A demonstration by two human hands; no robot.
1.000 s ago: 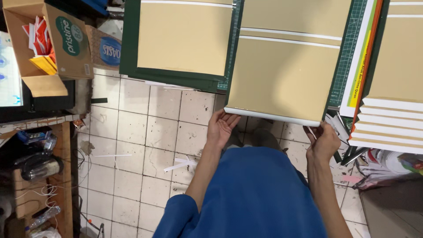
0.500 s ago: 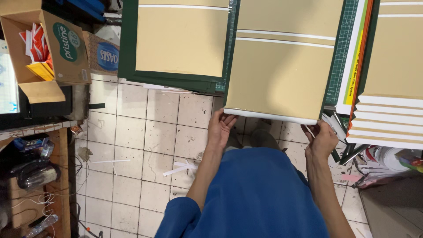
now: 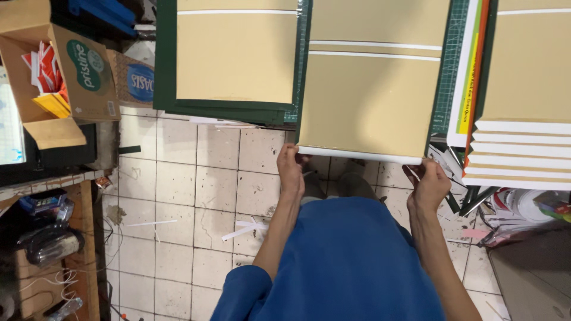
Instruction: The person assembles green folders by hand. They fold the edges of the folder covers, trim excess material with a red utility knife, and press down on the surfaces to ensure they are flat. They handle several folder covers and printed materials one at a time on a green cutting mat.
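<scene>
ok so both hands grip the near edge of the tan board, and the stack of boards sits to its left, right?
Not quite. Both hands, left hand and right hand, do grip the near edge of the tan board, but the stack of boards sits to its right, as the head view shows.

Person seen from above, own head camera. Blue garment covers the torso and lap, plain cloth, no print or pattern visible, soft folds across the front. A short blue sleeve shows at the left upper arm, ending above the elbow; both forearms bare below it. Left hand (image 3: 290, 169) and right hand (image 3: 429, 185) bare: no gloves, no rings, no watch or wristband in view. Grey trouser legs show just beyond the blue cloth, partly hidden.
</scene>
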